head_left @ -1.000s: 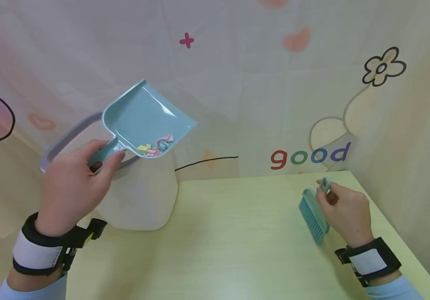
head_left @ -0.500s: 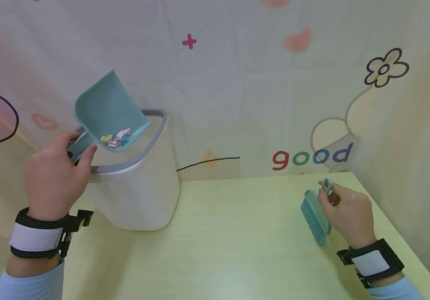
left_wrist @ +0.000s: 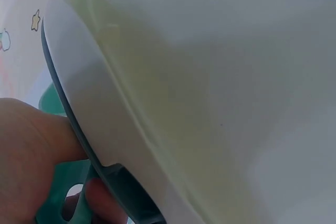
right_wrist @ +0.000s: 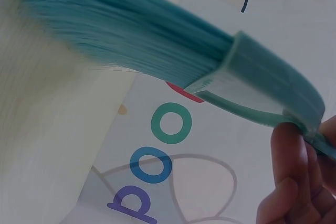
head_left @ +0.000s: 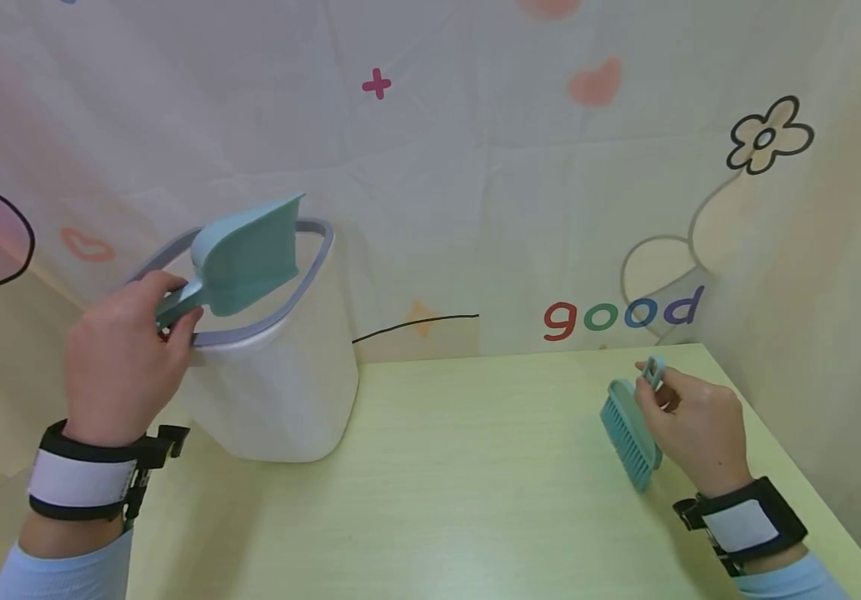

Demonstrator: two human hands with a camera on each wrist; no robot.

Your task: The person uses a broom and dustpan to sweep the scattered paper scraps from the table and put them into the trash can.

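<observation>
My left hand (head_left: 121, 354) grips the handle of a light-blue dustpan (head_left: 246, 258), tipped steeply over the mouth of a white bin (head_left: 280, 392) with a grey-blue rim. No paper scraps show on the side of the pan facing the head view. In the left wrist view, the bin's wall (left_wrist: 236, 77) fills most of the frame, with the fingers (left_wrist: 31, 150) beside the rim. On the right, my right hand (head_left: 700, 425) holds a teal hand brush (head_left: 631, 433) by its handle, bristles angled down. The right wrist view shows the bristles (right_wrist: 121, 24) close up.
A pale yellow-green table (head_left: 460, 475) lies under both hands. Behind it hangs a white curtain (head_left: 475, 167) printed with hearts, a flower and the word "good". The bin stands at the table's back left.
The dustpan has moved left over the bin and turned from nearly level to steeply tipped; the coloured paper scraps in it are no longer visible. The right hand and brush stay almost still.
</observation>
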